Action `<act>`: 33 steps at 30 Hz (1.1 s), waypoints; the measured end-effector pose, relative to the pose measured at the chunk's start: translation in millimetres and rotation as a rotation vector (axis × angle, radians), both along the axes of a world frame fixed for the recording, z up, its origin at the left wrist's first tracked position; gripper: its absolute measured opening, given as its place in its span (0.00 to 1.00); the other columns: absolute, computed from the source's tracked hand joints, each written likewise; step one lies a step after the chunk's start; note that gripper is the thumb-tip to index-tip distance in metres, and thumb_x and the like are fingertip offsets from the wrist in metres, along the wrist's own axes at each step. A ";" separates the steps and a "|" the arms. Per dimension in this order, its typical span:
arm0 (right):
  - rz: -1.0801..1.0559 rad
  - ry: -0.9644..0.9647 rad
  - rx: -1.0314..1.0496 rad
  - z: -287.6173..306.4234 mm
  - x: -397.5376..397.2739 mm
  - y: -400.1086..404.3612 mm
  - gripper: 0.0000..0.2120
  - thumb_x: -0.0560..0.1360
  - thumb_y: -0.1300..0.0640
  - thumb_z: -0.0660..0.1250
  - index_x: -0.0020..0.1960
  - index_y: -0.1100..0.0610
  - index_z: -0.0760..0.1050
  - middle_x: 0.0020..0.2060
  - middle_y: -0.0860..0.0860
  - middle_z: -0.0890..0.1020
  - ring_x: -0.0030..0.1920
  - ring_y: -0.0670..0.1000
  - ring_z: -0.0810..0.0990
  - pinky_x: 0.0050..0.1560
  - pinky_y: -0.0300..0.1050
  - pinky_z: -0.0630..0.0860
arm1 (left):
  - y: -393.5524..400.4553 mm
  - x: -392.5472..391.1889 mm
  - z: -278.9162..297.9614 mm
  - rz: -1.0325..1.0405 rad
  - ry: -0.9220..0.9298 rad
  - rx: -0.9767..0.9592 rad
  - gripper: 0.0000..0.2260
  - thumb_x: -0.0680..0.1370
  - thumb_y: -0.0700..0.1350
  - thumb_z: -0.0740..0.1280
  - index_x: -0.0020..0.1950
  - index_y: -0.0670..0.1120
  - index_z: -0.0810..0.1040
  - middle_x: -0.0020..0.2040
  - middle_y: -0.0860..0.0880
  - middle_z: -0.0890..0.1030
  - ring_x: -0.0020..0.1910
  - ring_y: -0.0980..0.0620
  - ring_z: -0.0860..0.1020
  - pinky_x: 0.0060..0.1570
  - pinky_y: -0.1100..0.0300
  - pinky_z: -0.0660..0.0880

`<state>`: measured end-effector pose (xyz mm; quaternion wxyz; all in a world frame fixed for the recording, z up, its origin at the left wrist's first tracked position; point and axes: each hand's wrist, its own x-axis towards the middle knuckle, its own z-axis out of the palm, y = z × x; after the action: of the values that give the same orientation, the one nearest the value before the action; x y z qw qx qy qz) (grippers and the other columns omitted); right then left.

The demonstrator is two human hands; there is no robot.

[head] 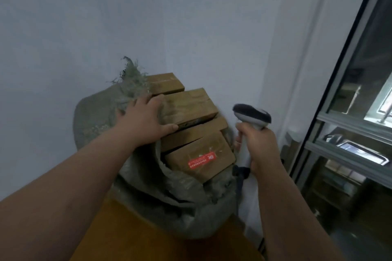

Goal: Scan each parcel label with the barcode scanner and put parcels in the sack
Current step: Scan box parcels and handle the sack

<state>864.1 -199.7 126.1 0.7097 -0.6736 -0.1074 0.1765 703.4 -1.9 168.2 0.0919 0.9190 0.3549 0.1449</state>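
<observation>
Pale, bare wall fills the upper frame; a glazed, metal-framed partition runs down the right edge.

Counter: smooth orange-brown wood, seen at lower centre, on which the sack is borne.

Sack: grey-green woven plastic, crumpled, its mouth frayed into loose threads at centre frame; it is slumped against the wall with the mouth turned toward the viewer.

Parcels: four flat brown cardboard boxes, rectangular and taped, stacked like steps inside the sack's mouth. A red label is shown on the nearest box.

Left hand: laid flat, fingers spread and straight, across the sack's edge and the second-highest box; the stack is judged to be pressed down or steadied so that it settles into the sack.

Right hand: wrapped round the pale handle of the barcode scanner, right of the sack; the dark, rounded head is pointed leftward, its cord hanging below. The scanner is probably kept ready.
</observation>
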 end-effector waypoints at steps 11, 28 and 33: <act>0.236 0.500 -0.068 -64.5 76.1 22.7 0.25 0.64 0.53 0.76 0.58 0.63 0.79 0.52 0.62 0.83 0.51 0.62 0.82 0.51 0.55 0.80 | -34.3 56.8 -8.9 0.111 0.284 0.005 0.47 0.64 0.78 0.64 0.78 0.68 0.46 0.80 0.56 0.37 0.79 0.38 0.43 0.73 0.30 0.45; 0.324 0.085 0.201 22.0 97.5 41.0 0.05 0.68 0.63 0.75 0.44 0.59 0.82 0.38 0.55 0.84 0.43 0.57 0.82 0.43 0.47 0.76 | -24.4 64.9 -19.4 0.286 0.175 0.015 0.50 0.62 0.76 0.69 0.78 0.66 0.50 0.80 0.59 0.37 0.79 0.42 0.38 0.75 0.34 0.46; 0.328 -0.118 0.329 69.1 88.1 39.1 0.04 0.70 0.64 0.73 0.43 0.56 0.81 0.36 0.48 0.81 0.41 0.49 0.78 0.42 0.45 0.73 | -31.6 73.7 -21.9 0.252 0.217 0.074 0.48 0.64 0.75 0.68 0.78 0.65 0.50 0.81 0.57 0.40 0.79 0.41 0.41 0.72 0.31 0.47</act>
<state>952.2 -160.6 195.2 0.7642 -0.5316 -0.2838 0.2300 777.1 -33.4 146.3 0.0003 0.8803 0.4695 0.0681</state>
